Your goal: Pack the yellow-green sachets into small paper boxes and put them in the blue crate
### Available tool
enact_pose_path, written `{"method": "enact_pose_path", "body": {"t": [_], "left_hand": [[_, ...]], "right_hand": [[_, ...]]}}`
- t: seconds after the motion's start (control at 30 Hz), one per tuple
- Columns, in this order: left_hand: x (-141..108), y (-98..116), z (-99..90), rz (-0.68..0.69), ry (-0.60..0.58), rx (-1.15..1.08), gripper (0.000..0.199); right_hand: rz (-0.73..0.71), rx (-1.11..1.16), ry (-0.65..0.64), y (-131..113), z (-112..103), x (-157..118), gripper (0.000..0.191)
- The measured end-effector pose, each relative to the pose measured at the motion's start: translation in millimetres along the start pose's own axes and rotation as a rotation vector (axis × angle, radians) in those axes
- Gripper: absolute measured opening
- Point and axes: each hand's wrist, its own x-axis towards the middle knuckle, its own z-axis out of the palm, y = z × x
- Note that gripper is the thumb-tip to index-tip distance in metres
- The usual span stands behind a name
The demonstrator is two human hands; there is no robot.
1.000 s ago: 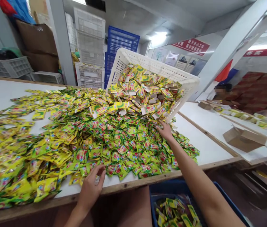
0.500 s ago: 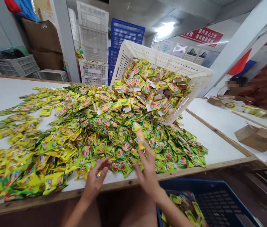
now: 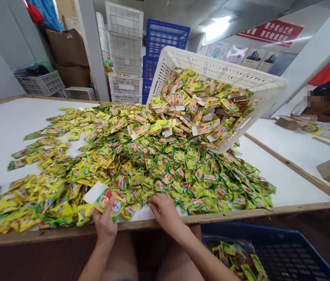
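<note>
Yellow-green box [image 3: 117,205], red markings, white flap [image 3: 93,192] open, in left hand [image 3: 105,222]

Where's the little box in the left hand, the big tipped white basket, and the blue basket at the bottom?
Little box [image 3: 118,204]: head view, on its printed front.
White basket [image 3: 226,72]: head view, on its upper wall.
Blue basket [image 3: 270,233]: head view, on its far wall.

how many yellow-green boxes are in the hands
1: the yellow-green box in the left hand. The right hand, by the green sachets, could hide something.
</note>
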Motion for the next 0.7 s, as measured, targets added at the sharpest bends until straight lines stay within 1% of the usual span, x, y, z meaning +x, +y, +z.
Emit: {"method": "enact_pose_path", "body": {"t": [0.1, 0.13, 0.2, 0.27, 0.33, 0.43, 0.5, 0.57, 0.6, 0.67, 0.7], "left_hand": [[4.8, 4.4, -9.2, 0.053, 0.017, 0.029, 0.03], [5.4, 5.0, -11.8, 0.057, 0.024, 0.036, 0.031], [5.2, 5.4, -16.1, 0.054, 0.035, 0.027, 0.036], [4.0, 5.7, -19.6, 0.041, 0.028, 0.024, 0.042], [2.6, 7.1, -22.4, 0.019, 0.014, 0.041, 0.043], [1.1, 13.2, -25.2, -0.013, -0.031, 0.039, 0.04], [0.1, 20.1, -25.8, -0.026, -0.073, 0.026, 0.039], [-1.3, 27.8, -25.2, -0.048, -0.094, 0.025, 0.039], [-2.1, 31.6, -24.7, -0.059, -0.09, 0.027, 0.039], [-3.4, 38.2, -24.2, -0.071, -0.076, 0.03, 0.042], [-3.7, 41.0, -24.5, -0.075, -0.076, 0.03, 0.044]], "right_hand": [[-0.111, -0.042, -0.094, -11.0, 15.8, 16.8, 0.013], [-0.155, -0.06, -0.135, -15.9, 21.7, 21.7, 0.018], [-0.203, -0.114, -0.205, -23.8, 32.7, 29.9, 0.036], [-0.199, -0.173, -0.237, -27.0, 41.2, 35.8, 0.055], [-0.19, -0.204, -0.246, -26.1, 45.8, 38.7, 0.068], [-0.183, -0.206, -0.255, -23.6, 46.3, 39.1, 0.081], [-0.186, -0.202, -0.257, -24.6, 44.8, 39.0, 0.087], [-0.225, -0.185, -0.248, -27.8, 44.8, 40.5, 0.087], [-0.256, -0.168, -0.24, -29.7, 45.8, 42.0, 0.082], [-0.304, -0.111, -0.226, -31.9, 49.2, 46.1, 0.058], [-0.298, -0.067, -0.211, -31.7, 51.1, 48.4, 0.044]]}}
